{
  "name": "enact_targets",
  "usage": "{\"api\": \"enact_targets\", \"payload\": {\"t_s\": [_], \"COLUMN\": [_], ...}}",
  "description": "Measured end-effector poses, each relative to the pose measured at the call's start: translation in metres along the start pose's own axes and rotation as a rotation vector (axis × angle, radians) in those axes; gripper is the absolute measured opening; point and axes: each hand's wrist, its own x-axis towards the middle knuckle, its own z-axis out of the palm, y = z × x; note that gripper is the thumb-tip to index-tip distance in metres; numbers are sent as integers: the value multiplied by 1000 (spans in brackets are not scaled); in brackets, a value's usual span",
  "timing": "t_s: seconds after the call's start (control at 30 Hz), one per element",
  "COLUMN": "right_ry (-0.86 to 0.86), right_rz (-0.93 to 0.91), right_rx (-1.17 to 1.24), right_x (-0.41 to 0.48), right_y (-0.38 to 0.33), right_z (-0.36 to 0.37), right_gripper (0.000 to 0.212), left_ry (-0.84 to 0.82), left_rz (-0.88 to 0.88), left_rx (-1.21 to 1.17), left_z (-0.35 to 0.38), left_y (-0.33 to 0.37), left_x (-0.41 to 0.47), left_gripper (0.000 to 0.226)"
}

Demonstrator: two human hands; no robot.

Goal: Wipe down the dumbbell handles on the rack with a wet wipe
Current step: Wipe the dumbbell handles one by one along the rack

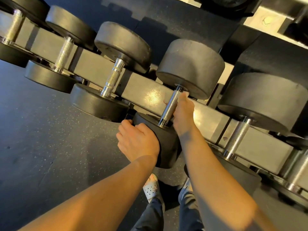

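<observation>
A row of black dumbbells lies across the rack. My right hand is wrapped round the knurled chrome handle of the middle dumbbell, fingertips showing on the handle's far side. A small bit of white wet wipe peeks out at the top of that hand, against the handle. My left hand grips the near head of the same dumbbell, fingers curled over its left edge. Most of the wipe is hidden under the right hand.
Neighbouring dumbbells flank it: one handle to the left, another to the right. An upper rack tier runs across the top right. Speckled rubber floor stretches to the left. My feet stand close below the rack.
</observation>
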Motion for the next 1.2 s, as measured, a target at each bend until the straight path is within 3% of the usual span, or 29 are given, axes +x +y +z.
{"api": "enact_targets", "payload": {"t_s": [0.13,0.27,0.4,0.5,0.57,0.67,0.77,0.87,0.93,1.1,1.13,1.2], "right_ry": [2,-39,-8,-99,-155,-229,-273,-299,-251,196,235,198], "right_rz": [-205,-265,-264,-173,-138,-35,-81,-241,-449,-1107,-1185,-1156], "right_rx": [-374,-657,-541,-431,-382,-268,-480,-756,-864,-1208,-1288,-1315], "right_x": [5,-7,-24,-36,-41,-45,-40,-40,-42,-24,-9,18], "right_y": [6,0,-15,-23,-31,-45,-52,-63,-79,-129,-132,-128], "right_z": [-23,-42,-53,-45,-36,-25,-26,-39,-49,-42,-37,-27], "right_gripper": [29,17,18,13,15,22,28,29,23,24,32,47], "left_ry": [-11,-60,-159,-218,-413,-611,-545,-438,-362,-474,-472,-474], "left_rz": [8,-18,-4,435,614,645,538,435,348,322,304,241], "left_rx": [29,12,-84,-154,-174,-59,-171,-273,-333,-314,-304,-292], "left_z": [0,-4,-16,-34,-30,-5,17,31,38,60,64,73], "left_y": [0,2,3,18,43,75,83,86,90,97,97,96], "left_x": [1,2,11,16,20,28,38,49,55,53,54,58], "left_gripper": [26,30,36,40,37,37,26,16,13,19,24,32]}}
